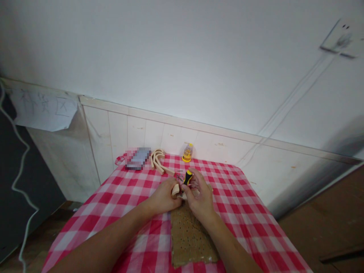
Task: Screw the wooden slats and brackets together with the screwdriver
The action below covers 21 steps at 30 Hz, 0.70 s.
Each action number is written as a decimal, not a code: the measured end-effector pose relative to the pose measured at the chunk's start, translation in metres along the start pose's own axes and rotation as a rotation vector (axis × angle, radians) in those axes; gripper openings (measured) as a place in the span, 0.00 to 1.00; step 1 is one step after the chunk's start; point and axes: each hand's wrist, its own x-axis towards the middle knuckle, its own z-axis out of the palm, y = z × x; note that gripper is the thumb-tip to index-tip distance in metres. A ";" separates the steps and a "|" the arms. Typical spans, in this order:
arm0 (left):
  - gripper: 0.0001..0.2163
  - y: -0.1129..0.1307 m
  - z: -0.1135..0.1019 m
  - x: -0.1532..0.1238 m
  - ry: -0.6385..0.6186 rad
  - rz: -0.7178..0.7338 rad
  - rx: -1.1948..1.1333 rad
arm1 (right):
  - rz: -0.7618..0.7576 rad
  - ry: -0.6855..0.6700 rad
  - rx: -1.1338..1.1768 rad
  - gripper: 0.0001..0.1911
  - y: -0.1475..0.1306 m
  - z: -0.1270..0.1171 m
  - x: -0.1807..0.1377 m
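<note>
My right hand point(200, 195) is closed around a screwdriver point(187, 177) with a yellow and black handle, which stands tilted with its lower end hidden by my fingers. My left hand point(165, 196) grips a pale wooden piece point(175, 189), close beside the screwdriver. Both hands meet over the far end of a brown cardboard sheet point(192, 237) dotted with small holes. Just beyond the hands, a few small dark metal bits point(179, 177) lie on the cloth, too small to name.
Curved pale wooden pieces point(158, 161) lie at the table's far side, beside a pixelated flat object point(138, 158). A clear and yellow container point(187, 152) stands near the wall. A red and white checked cloth point(127, 212) covers the table. A white cable point(21, 167) hangs at left.
</note>
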 end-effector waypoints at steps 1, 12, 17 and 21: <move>0.09 0.000 0.000 0.000 0.001 -0.009 0.002 | -0.001 0.001 -0.009 0.25 0.000 0.000 0.000; 0.10 0.000 0.000 0.001 -0.027 -0.043 -0.020 | -0.039 0.042 -0.078 0.25 0.004 -0.002 -0.001; 0.09 0.001 -0.002 -0.001 -0.030 -0.016 -0.001 | -0.047 0.252 -0.134 0.25 0.006 -0.015 0.005; 0.08 0.002 -0.003 -0.001 -0.020 -0.036 0.052 | -0.026 0.308 -0.198 0.25 0.007 -0.024 0.010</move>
